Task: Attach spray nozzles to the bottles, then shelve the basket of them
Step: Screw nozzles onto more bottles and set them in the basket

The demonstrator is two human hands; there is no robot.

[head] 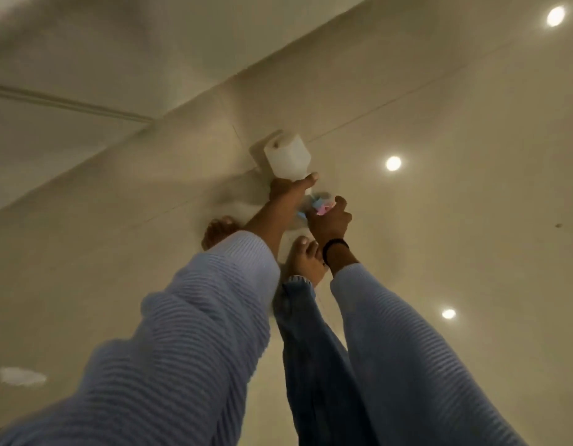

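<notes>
We are fitting a nozzle (pixel 322 206): left hand (pixel 286 193) grips the bottle (pixel 286 156), right hand (pixel 330 220) grips the nozzle, and next it likely needs twisting tight.

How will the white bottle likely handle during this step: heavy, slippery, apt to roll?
The white bottle is probably light: the left hand alone holds it near the neck. Its squarish sides suggest it won't roll. The smooth-looking plastic may twist in that grip while the right hand grips the spray nozzle.

Left hand (pixel 286 194) under bottle (pixel 286 156); nozzle (pixel 322 208) at bottle neck, in right hand (pixel 330 222); feet (pixel 306 260) on floor (pixel 455 98) beneath.
</notes>
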